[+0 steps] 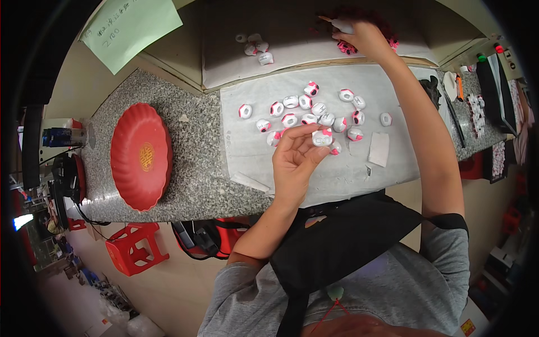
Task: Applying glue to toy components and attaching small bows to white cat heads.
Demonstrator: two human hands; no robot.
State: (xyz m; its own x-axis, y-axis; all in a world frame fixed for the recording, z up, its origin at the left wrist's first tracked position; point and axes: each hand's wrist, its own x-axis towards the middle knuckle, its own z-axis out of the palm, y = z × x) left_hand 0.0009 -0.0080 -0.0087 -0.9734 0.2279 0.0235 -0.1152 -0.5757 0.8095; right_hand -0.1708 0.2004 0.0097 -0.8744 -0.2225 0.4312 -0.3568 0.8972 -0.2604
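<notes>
Raised above the near part of the white paper, my left hand (295,163) pinches a small white ball-shaped piece (321,138) with pink patches between thumb and fingers. My right hand (365,40) reaches far forward onto the shaded shelf, its fingers closed round a small whitish bottle (341,26) with a thin orange tip. Just beneath that hand lie bright pink pieces (347,48), part of a dark reddish heap. Several similar white and pink balls (319,108) are scattered on the paper (247,151) beyond my left hand.
To the left, a red fluted dish (140,157) rests on the speckled stone counter (191,185). A few plain white balls (265,58) sit on the shelf. Near the paper's right side lies a white card (379,149). A red stool (135,247) stands below.
</notes>
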